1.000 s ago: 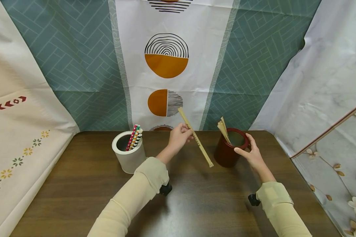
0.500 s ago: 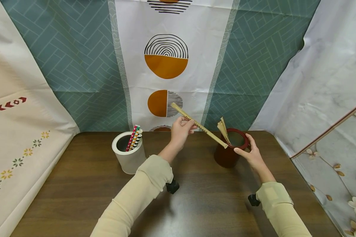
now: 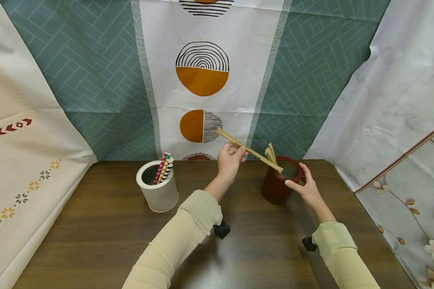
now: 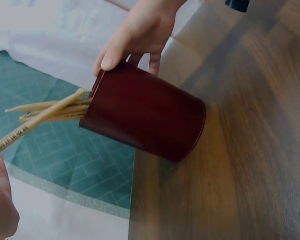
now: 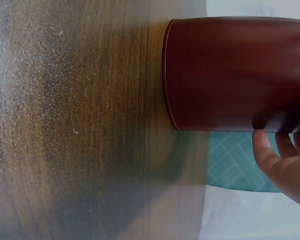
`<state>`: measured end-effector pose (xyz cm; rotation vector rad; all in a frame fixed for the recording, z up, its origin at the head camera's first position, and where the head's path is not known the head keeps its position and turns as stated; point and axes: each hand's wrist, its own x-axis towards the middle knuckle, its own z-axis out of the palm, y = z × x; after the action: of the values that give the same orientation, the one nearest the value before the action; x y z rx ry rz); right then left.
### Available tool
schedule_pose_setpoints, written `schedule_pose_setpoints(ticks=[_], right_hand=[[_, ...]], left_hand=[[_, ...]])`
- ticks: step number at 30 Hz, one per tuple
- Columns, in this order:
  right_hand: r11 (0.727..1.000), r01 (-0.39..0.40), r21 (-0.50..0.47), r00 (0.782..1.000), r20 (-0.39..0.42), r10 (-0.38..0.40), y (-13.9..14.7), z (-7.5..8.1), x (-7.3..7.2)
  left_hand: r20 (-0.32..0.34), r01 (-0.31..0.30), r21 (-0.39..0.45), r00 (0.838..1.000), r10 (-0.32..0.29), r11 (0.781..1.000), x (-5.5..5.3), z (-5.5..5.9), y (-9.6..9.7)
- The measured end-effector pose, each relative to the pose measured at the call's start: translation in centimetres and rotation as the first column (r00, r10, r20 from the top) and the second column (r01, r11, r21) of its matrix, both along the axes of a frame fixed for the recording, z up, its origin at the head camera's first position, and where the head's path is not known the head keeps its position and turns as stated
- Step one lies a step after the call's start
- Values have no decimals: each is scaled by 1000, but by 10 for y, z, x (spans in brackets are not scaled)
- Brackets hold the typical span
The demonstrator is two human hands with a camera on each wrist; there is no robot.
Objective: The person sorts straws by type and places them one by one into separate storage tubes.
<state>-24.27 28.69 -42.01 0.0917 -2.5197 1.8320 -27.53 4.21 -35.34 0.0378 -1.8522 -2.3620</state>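
Observation:
My left hand pinches a long, slim paper-wrapped straw with dark printing. The straw slants down to the right, and its lower end is at the left rim of a dark red cup. In the left wrist view, that end of the straw crosses the other wrapped straws sticking out of the cup. My right hand grips the cup's right side near the rim, its thumb at the front. In the right wrist view, fingertips touch the cup wall. The cup stands upright on the table.
A white-grey holder with several patterned straws stands on the left of the wooden table. A patterned cloth hangs behind the table's far edge. Light cloths hang at both sides.
My left hand has moved right, and the straw has tilted flatter, its lower end rising from in front of the cup to the rim. The right hand and cup have stayed put.

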Motion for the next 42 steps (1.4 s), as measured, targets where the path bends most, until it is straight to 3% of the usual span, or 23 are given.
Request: schedule_pose_setpoints(ticks=[8, 14, 23, 32, 35, 42], right_hand=[[1000, -4, -3, 1000, -18, 4, 5, -9, -5], [1000, 2, 1, 1000, -8, -2, 4, -8, -4], [1000, 13, 13, 1000, -10, -13, 5, -11, -6], [1000, 9, -3, 1000, -12, -9, 6, -12, -6], [1000, 4, -3, 1000, -13, -4, 5, -11, -6], [1000, 1, 4, 1000, -14, -1, 5, -10, -5]], left_hand=[[-21, -39, -117, 999, 37, 992, -1, -2, 14], [-40, -34, -195, 999, 27, 980, 0, -3, 23], [-58, -28, -390, 998, 6, 921, 6, -4, 33], [-58, -15, -494, 998, -16, 870, 12, -18, 45], [-45, 5, -496, 998, -32, 868, 14, -20, 48], [4, 95, -452, 994, -105, 887, 19, -24, 52]])
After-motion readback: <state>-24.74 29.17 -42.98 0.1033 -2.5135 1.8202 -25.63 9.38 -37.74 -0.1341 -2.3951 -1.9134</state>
